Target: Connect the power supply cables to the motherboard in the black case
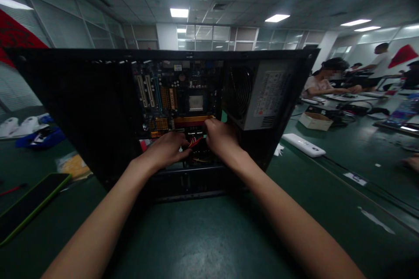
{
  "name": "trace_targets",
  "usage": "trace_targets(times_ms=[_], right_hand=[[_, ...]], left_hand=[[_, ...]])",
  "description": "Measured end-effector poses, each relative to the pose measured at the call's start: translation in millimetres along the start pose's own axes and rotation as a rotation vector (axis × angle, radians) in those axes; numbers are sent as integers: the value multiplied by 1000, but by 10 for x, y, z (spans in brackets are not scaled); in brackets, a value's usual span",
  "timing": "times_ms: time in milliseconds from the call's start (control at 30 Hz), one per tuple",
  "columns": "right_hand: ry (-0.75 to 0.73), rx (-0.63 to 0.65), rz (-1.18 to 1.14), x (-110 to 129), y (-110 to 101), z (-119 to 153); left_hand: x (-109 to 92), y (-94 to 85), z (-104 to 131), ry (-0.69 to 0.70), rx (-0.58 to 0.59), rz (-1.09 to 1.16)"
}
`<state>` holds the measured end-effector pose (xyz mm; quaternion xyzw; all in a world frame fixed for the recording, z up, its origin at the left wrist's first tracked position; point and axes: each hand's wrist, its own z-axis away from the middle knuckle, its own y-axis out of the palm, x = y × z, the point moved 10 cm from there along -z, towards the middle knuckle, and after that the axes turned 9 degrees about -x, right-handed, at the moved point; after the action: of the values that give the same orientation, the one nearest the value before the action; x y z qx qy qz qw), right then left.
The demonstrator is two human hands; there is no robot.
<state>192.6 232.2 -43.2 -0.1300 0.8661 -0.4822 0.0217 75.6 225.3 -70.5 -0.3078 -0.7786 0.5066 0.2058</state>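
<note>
A black computer case (190, 183) stands on its edge in front of me, its open side showing the motherboard (180, 87). My left hand (166, 148) reaches into the lower middle of the case, thumb and fingers closed around a bundle of red and yellow power cables (195, 143). Just right of it, my right hand (222, 137) is curled in by the lower edge of the board, beside the memory slots (193, 120). Its fingertips are hidden, and what they grip cannot be seen. The grey power supply (270, 100) fills the case's upper right.
On the green table (203, 235), a black phone-like slab with a green edge (32, 205) and a yellow item in a plastic bag (73, 165) lie left. At right are a white power strip (303, 144), cables and an open cardboard box (316, 120). Another person (324, 83) sits beyond.
</note>
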Motion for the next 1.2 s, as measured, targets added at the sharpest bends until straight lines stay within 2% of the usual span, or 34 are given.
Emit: trace_targets(times_ms=[200,400,600,767,833,1000,1100,1200], right_hand=[[41,-50,-39,-62,-64,-5],[40,-56,-62,-58,-43,-4],[23,-102,-149,-65,-32,-30],[-6,-109,-222,-35,-12,-26],[-78,-34,-290,47,87,1],[-458,285,-473,450,434,215],[-533,415,-423,518,621,262],[-569,624,-378,565,838,346]], left_hand=[[4,-7,-8,17,3,41],[21,-66,-27,-54,-7,111],[-252,-57,42,-16,108,412],[-151,-69,38,-106,11,247],[-107,-98,31,-123,-48,165],[-23,-118,44,-203,-88,88],[16,-113,52,-253,-73,57],[61,-90,59,-291,-55,40]])
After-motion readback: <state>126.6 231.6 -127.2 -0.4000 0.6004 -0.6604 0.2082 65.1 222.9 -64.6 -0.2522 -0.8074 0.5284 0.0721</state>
